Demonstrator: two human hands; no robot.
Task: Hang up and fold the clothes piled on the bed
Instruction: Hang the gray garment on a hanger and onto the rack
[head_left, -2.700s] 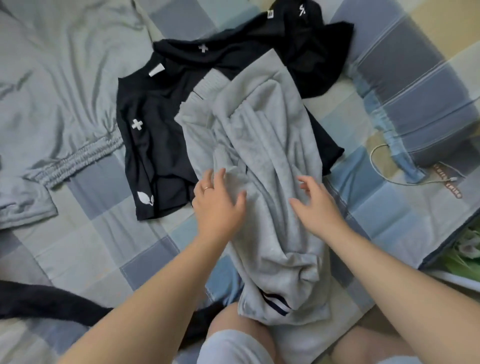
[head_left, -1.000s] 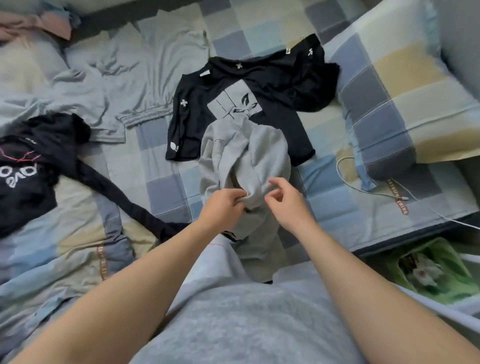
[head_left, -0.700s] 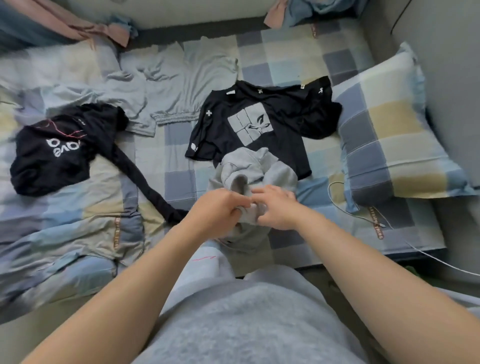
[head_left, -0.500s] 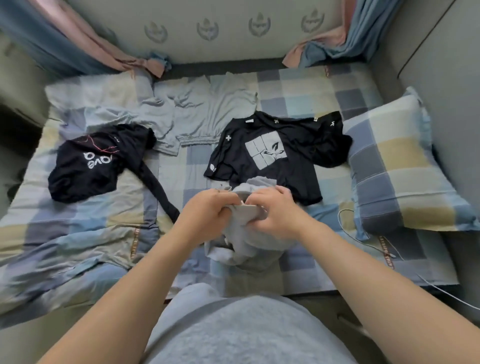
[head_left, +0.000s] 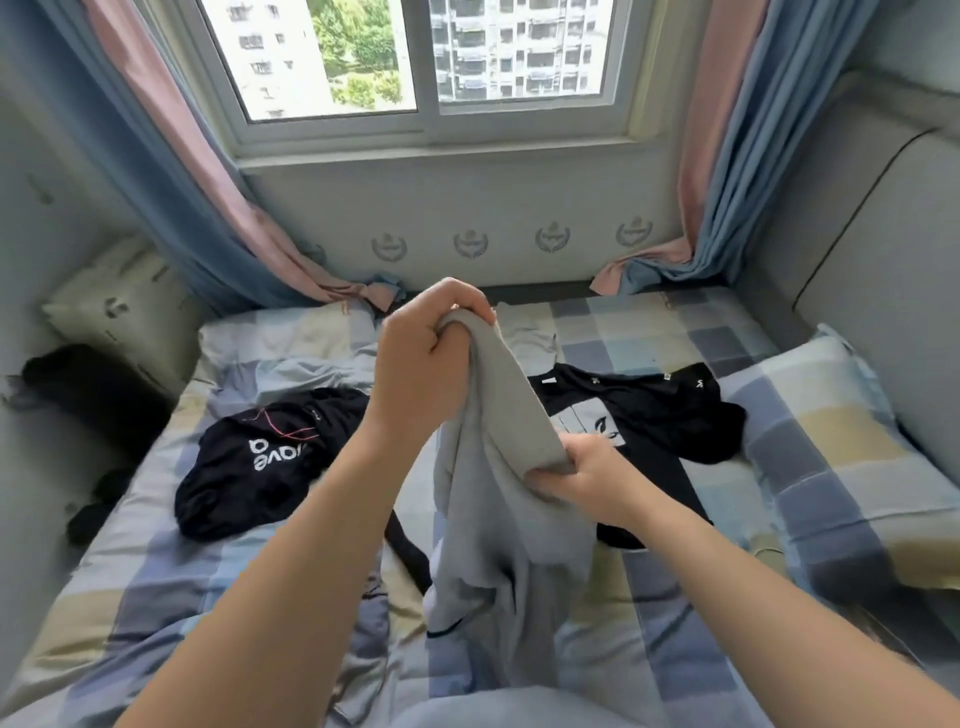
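At the far left a cream pillow (head_left: 119, 306) leans against the wall, with a dark, blurred heap (head_left: 78, 384) just below it that cannot be made out. A blue and pink curtain (head_left: 171, 171) hangs down to the head of the bed (head_left: 649, 322), whose sheet is checked in blue, grey and pale yellow. On the left half of the sheet lies a crumpled black garment with white lettering (head_left: 270, 457).

In the middle, the person's left hand (head_left: 421, 379) is raised above the bed, its fingers curled tight round the top end of a grey garment (head_left: 498, 519). The cloth runs down at a slant to the right hand (head_left: 587, 478), which sits lower and pinches a bunched fold between thumb and fingers. Below both hands the rest of the grey garment hangs in loose folds in front of the person, off the sheet, with a dark stripe showing at one lower edge. A pale grey piece of clothing (head_left: 530, 332) lies flat on the bed behind the raised hand.

To the right a black T-shirt with a grey square print (head_left: 649, 415) is spread on the sheet, partly hidden by the right hand. Beside it rests a checked pillow (head_left: 841, 467), against a grey padded wall panel (head_left: 883, 234). A window (head_left: 415, 57) sits above the bed between the curtains.
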